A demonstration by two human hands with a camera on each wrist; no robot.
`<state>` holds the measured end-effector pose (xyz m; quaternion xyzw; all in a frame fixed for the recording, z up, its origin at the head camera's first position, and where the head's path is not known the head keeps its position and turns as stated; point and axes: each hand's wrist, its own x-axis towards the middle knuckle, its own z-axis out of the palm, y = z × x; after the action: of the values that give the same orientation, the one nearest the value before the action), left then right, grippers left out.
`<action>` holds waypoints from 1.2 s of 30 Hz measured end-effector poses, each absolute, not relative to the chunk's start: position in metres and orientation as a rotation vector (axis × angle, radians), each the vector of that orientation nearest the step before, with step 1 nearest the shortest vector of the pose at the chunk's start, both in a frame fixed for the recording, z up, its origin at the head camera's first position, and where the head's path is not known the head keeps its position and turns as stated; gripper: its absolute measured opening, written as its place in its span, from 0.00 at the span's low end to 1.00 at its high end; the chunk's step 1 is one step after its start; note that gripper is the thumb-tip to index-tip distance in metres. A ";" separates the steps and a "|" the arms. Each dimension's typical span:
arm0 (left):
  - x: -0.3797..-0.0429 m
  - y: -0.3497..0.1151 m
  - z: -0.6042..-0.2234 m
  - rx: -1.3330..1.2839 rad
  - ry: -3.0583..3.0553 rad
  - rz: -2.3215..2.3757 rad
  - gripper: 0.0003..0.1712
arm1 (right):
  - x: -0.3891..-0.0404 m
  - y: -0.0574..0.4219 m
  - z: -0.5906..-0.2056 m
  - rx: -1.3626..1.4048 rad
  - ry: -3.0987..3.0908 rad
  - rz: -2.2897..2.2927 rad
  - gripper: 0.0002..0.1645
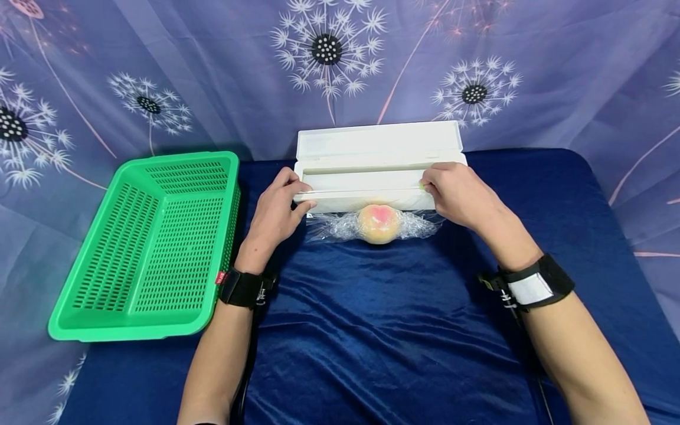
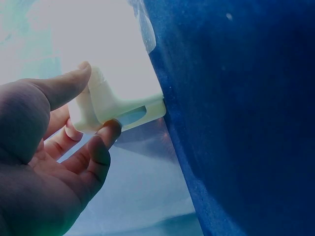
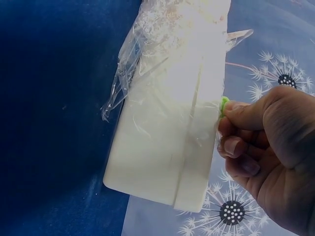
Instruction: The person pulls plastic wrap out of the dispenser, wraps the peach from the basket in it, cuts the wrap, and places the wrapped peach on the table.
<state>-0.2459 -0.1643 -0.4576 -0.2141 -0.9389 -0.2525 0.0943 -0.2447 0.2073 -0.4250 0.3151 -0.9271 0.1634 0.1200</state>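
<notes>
A long white cling film dispenser box lies across the far part of the table with its lid raised at the back. My left hand grips its left end, thumb at the front and fingers over the top edge. At the right side my right hand pinches a small green slide cutter on the box's edge, mostly hidden by the fingers. Right against the front of the box sits a yellow-pink peach, with crumpled clear cling film spreading out on both sides of it.
A green plastic basket with slotted walls stands on the left, close beside my left forearm. Dark blue cloth covers the table. Behind the box hangs a purple curtain printed with dandelions.
</notes>
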 end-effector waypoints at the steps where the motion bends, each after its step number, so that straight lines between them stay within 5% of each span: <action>1: -0.246 -0.164 -0.458 -0.634 -2.785 -0.749 0.18 | -0.245 0.207 -0.425 0.925 -2.705 0.479 0.19; 36: -0.245 -0.163 -0.457 -0.625 -2.791 -0.767 0.17 | -0.248 0.184 -0.427 0.969 -2.695 0.529 0.15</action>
<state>-0.2452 -0.1630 -0.4574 -0.2103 -0.9387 -0.2579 0.0903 -0.2482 0.1837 -0.4266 0.3304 -0.9193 0.1806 0.1143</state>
